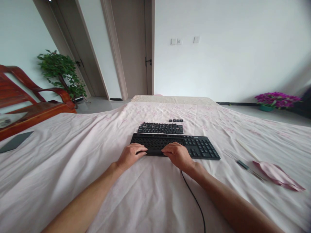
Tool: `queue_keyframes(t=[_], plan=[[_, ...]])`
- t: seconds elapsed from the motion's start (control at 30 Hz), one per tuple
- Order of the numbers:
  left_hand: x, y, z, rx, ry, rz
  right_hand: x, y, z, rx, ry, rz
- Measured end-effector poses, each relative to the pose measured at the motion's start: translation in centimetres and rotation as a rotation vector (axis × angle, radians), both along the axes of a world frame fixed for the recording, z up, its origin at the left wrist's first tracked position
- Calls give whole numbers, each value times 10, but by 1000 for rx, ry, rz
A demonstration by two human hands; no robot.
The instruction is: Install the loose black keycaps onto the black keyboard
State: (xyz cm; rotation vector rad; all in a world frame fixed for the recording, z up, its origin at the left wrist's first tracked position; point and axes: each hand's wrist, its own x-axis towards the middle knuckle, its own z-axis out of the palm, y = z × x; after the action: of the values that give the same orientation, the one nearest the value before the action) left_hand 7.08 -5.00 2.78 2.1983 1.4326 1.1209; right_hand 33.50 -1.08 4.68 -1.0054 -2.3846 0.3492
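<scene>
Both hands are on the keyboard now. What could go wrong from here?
1. Loose keycaps lie in rows on the soft sheet right behind the keyboard; a forward shove might scatter them.
2. The cable runs out from under the right hand and could snag, tugging the keyboard.

Keyboard cable (194, 197) cut off at bottom edge; keycaps (160, 128) legends too small to read.
</scene>
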Motion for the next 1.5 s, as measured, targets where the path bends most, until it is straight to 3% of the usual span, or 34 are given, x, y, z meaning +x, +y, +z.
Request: queue_keyframes(t=[1.5], plan=[[2,-2,0,-48,-32,24,-4,-8,4,50,-19,28]])
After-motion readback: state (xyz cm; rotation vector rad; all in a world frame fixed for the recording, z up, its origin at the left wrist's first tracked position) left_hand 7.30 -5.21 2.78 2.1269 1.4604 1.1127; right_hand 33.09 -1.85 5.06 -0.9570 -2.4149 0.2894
